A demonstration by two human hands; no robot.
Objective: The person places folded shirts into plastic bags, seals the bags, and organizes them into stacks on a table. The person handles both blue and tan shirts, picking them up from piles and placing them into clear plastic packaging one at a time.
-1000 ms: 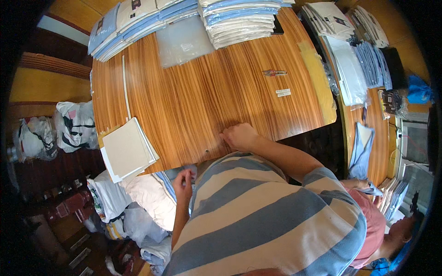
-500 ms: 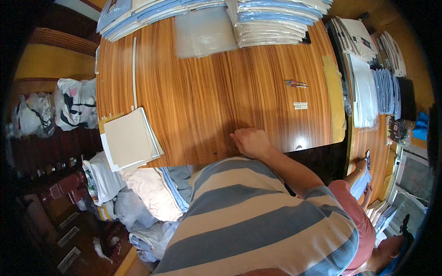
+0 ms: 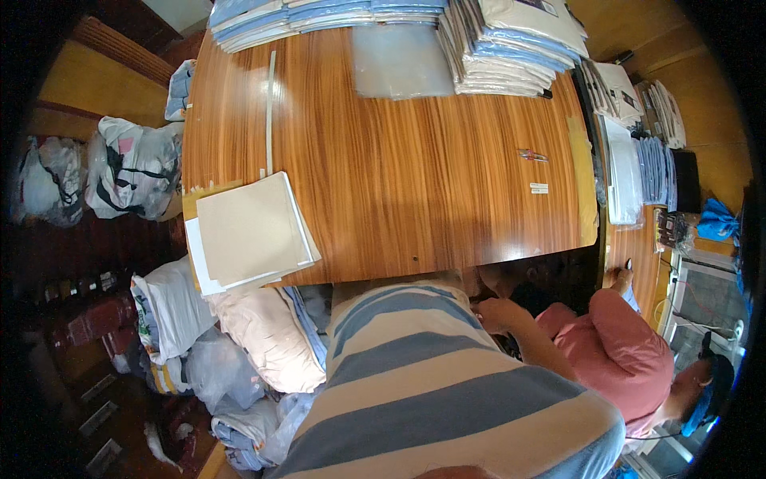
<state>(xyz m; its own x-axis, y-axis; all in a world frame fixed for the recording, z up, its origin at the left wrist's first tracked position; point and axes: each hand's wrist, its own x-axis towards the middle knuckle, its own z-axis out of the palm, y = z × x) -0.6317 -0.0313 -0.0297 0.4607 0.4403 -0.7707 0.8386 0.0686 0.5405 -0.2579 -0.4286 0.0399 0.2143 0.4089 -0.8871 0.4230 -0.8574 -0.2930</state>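
Observation:
My right hand (image 3: 496, 314) hangs beside my striped shirt (image 3: 415, 363), below the near edge of the wooden table (image 3: 383, 184). Its fingers are mostly hidden, and I see nothing held in it. My left hand is out of view. On the near left corner of the table lies a stack of beige and white card sheets (image 3: 247, 231). Toward the right of the tabletop are small red-handled thread snips (image 3: 532, 156), with little white labels (image 3: 539, 188) just nearer to me. Clear plastic bags (image 3: 401, 64) lie flat at the far side.
Packed folded garments (image 3: 511, 60) are piled along the far edge. A pale strip (image 3: 270, 112) runs across the left side. Folded cloth (image 3: 259, 335) and stuffed bags (image 3: 134, 168) sit at the left. At the right, a person in red (image 3: 622, 343) works at another table (image 3: 634, 259).
My right hand has left the near table edge and dropped down to my right side. My view has shifted, so the tabletop things sit differently in it. The person in red leans differently.

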